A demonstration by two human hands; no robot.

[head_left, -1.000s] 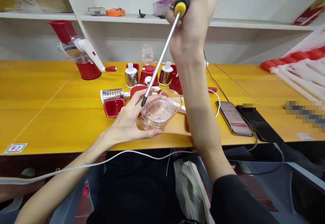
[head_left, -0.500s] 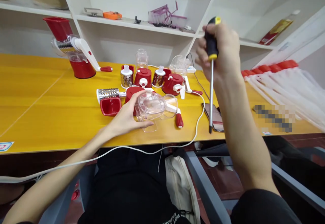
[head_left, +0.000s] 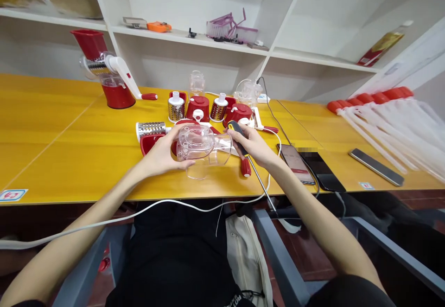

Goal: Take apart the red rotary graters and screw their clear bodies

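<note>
Left hand [head_left: 162,154] gripping clear housing [head_left: 199,145] at front table [head_left: 69,158] edge — right hand [head_left: 252,144] closed around screwdriver [head_left: 248,161], shaft trailing. Assembly step pausing; next move needing tip re-aimed at housing.

Two hands were at work: the left hand [head_left: 163,151] on one clear plastic housing [head_left: 200,147], the right hand [head_left: 252,144] closed round one screwdriver [head_left: 248,158]. One assembled red grater [head_left: 109,73] stood at the far left of the yellow table [head_left: 69,158]. Three metal grating drums were out: one lying flat [head_left: 151,129] and two upright, [head_left: 175,107] and [head_left: 218,108]. Two more clear housings stood far back, [head_left: 196,82] and [head_left: 248,91]. Two phones lay side by side at the right, [head_left: 296,163] and [head_left: 321,170], with one flat dark bar [head_left: 376,173] farther right. One white cable [head_left: 174,209] hung along the near edge.
</note>
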